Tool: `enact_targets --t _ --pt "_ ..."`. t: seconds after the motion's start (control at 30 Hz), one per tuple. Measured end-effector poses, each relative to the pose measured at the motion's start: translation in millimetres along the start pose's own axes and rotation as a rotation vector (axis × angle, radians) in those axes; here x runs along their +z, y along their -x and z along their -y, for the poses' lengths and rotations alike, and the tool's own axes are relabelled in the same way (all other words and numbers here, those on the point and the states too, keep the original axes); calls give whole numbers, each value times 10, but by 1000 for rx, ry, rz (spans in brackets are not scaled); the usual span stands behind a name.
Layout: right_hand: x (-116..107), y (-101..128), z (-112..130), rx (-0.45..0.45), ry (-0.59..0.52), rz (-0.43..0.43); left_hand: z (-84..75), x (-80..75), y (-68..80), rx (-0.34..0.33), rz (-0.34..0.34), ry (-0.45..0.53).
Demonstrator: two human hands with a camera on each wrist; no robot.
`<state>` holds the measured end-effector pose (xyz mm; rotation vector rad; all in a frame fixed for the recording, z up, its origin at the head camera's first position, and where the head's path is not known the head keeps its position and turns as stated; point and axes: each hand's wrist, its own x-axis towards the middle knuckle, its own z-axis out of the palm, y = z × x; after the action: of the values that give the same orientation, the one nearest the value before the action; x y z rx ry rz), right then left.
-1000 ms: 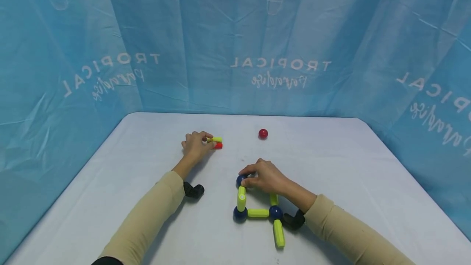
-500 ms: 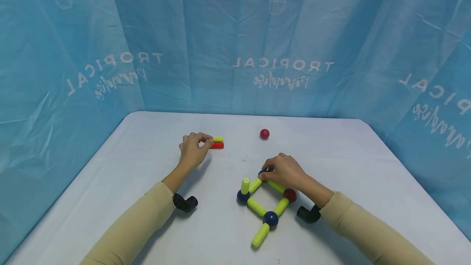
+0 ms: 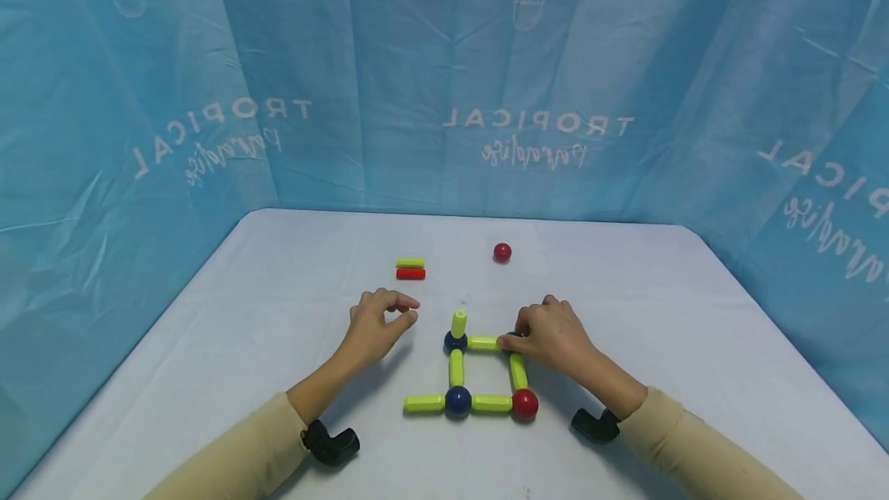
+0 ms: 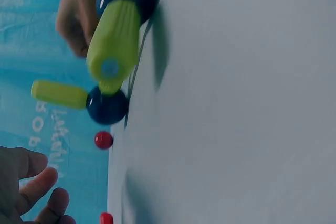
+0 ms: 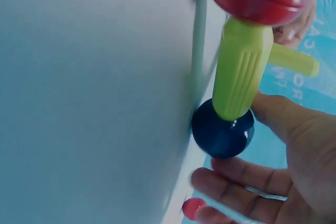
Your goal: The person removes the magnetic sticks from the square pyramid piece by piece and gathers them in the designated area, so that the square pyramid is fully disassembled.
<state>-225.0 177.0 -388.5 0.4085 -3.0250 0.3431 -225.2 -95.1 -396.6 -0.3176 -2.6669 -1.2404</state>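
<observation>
My right hand (image 3: 552,334) pinches the far-right blue ball (image 5: 220,135), I'd guess because one corner steers the whole green-rod square (image 3: 491,403). My left hand (image 3: 375,330), left of it, holds nothing, thumb and fingertips apart. An upright rod (image 3: 459,323) tops the far-left blue ball (image 3: 455,342); a side rod (image 3: 424,403) points left off the near-left blue ball (image 3: 458,402); a red corner ball (image 3: 525,405) sits near right. Farther off lie a loose green rod (image 3: 410,262) and red rod (image 3: 410,274), probably parked clear, and a loose red ball (image 3: 502,252) to their right. Half a second ago the square sat cornerwise and my left fingers were at those loose rods; now it's squared to me and they've drawn nearer.
</observation>
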Motion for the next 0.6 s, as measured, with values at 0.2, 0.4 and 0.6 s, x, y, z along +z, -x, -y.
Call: enact_targets --t 0.2,0.4,0.6 --pt "42 -42 91 -149 -135 5 -109 82 143 0 66 41" --pt "110 -116 139 -195 -264 97 -239 165 112 62 82 13" --pt "143 -124 142 -212 -297 107 -391 239 52 157 68 -14"
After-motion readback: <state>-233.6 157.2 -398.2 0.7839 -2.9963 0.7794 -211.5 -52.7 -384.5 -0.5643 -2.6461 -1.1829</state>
